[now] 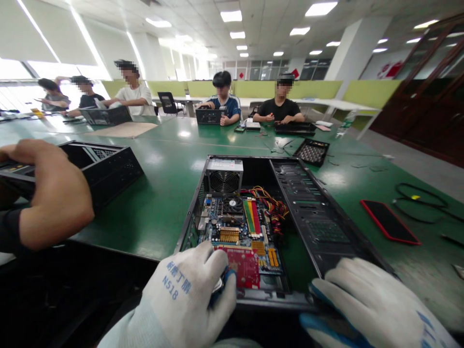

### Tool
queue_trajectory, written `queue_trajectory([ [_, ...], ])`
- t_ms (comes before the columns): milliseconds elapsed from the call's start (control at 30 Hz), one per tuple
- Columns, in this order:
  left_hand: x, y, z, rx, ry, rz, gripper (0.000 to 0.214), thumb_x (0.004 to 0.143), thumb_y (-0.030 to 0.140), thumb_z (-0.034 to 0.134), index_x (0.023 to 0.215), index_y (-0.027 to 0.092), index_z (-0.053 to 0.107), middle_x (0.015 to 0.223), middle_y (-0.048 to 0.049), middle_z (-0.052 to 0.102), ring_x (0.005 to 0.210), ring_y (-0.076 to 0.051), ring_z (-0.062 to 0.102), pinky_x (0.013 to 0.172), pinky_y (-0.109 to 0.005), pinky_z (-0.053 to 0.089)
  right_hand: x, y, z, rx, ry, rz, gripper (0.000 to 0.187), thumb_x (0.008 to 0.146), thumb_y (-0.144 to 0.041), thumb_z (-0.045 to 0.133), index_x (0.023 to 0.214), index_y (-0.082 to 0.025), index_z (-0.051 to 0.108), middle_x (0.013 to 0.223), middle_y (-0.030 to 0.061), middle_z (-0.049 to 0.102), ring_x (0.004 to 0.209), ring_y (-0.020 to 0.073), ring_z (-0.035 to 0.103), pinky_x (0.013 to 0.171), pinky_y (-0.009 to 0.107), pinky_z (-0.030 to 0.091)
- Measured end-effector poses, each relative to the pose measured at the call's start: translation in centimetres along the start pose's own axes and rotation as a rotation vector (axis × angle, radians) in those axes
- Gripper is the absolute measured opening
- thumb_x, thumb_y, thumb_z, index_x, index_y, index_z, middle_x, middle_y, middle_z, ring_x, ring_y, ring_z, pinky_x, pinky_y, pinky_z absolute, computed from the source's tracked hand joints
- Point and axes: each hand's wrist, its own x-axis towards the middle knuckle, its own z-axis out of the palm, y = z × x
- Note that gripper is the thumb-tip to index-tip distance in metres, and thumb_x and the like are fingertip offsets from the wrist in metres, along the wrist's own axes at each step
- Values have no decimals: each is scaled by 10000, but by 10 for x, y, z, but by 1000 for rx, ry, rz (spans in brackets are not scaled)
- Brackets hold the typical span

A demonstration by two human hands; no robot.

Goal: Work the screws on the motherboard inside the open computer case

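An open black computer case [328, 227] lies in front of me, with a motherboard [213, 220], a silver power supply [224, 176] and a red expansion card [243, 266] inside. My left hand [184, 287], in a white glove with blue palm, is at the near left corner beside the red card. Its thumb and fingers are closed around a small shiny piece that I cannot make out. My right hand [362, 299], gloved alike, grips the case's near right edge, fingers above and thumb below. Colourful cables [271, 208] bunch beside the memory slots.
A red-edged black phone-like slab [389, 221] and a black cable [416, 200] lie on the green table [163, 169] at right. A neighbour's arm [54, 193] reaches over another case [108, 174] at left. A black tray [312, 151] sits beyond my case; several people work across the table.
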Motion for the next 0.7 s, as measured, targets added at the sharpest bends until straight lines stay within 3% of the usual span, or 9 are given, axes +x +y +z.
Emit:
queue_trajectory([
  [100,0,-3,2,30,41,57,121,941,272,511,824,251,530,774,0,603,621,-160,612,555,-294,404,0,-1,-4,-57,-31,-86,369,832,-516,761,1062,-230,723,888,66,725,796,233,661,784,391,533],
  [267,-2,-10,8,57,100,122,129,957,280,515,831,260,529,761,17,601,593,-155,629,535,-298,431,1,-8,-13,-60,-53,-48,391,850,-453,764,1142,-204,695,923,65,722,802,212,652,737,363,539],
  [500,-4,-14,12,73,125,138,172,981,339,524,831,258,551,746,24,610,601,-164,655,541,-312,468,-12,-7,-15,-95,66,18,399,848,-371,754,1174,-157,668,1047,110,719,939,244,666,817,392,552],
  [700,-8,-18,17,94,171,138,224,998,405,514,847,258,591,771,17,645,617,-157,670,547,-290,484,-38,-1,-11,-254,160,77,382,886,-364,689,1199,-152,640,1131,140,680,1063,306,624,929,495,497],
])
